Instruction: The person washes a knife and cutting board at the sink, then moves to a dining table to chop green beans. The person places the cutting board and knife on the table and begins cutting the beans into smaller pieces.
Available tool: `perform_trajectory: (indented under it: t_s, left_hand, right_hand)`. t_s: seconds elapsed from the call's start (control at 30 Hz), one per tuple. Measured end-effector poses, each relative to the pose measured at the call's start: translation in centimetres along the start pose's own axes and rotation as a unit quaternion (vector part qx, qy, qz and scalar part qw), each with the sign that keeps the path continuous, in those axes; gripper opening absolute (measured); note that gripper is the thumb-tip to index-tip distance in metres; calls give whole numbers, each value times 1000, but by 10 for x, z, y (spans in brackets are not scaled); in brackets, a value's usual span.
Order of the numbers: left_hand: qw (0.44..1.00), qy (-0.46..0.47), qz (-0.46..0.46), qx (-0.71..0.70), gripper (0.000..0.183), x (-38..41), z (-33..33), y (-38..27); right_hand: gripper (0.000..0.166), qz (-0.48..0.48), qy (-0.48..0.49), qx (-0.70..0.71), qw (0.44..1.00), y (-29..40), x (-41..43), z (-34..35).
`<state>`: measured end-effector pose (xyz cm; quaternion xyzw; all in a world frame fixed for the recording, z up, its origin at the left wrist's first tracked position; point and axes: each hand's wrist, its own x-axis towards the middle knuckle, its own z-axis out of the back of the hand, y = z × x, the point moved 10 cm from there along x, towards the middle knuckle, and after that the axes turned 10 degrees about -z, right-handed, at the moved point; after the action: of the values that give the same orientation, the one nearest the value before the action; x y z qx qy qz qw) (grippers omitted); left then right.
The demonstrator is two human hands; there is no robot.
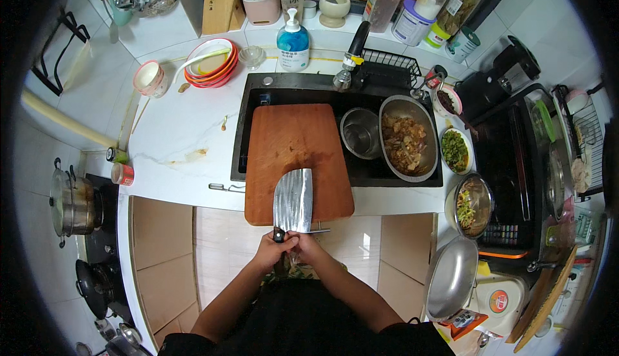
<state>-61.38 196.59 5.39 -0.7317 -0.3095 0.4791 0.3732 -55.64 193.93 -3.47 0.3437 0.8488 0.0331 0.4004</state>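
A Chinese cleaver (293, 201) lies in front of me, its steel blade over the near part of a wooden cutting board (300, 133) that rests across the black sink. Its dark handle points down towards my body. My left hand (275, 249) is closed around the handle. Against the blade's heel, beside the left hand, is my right hand (302, 247); its fingers are partly hidden, so its exact hold is unclear. Brown residue and a damp patch mark the board. Right of it, the sink holds an empty metal pot (360, 133) and an oval metal basin of chopped meat (406, 138).
Stacked plates (210, 78) and a cup (150, 79) stand at the left back, near a blue soap bottle (293, 46). The faucet (346, 70) rises behind the sink. Chopped greens (454, 150), a glass bowl (486, 206) and a metal bowl (452, 278) line the right counter.
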Motion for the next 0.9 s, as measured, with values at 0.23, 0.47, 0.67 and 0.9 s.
perform_trajectory:
  t_s: [0.23,0.47,0.67,0.9]
  left_hand:
    - [997,-15,38,-71,18,1,-2,14]
    - [974,-115,77,-179,17,4,16,7]
    - [979,-190,3,-70,18,2,15,-8]
    - [960,-277,-29,-42,24,7,15,-22]
  right_hand:
    - [35,-31,-74,-12,997,-8,2,14]
    - [33,-39,-63,-68,995,13,-14,-3]
    - [63,-147,-53,-285,946,18,-19,19]
    - [51,-153,147,-612,762,75,-120,41]
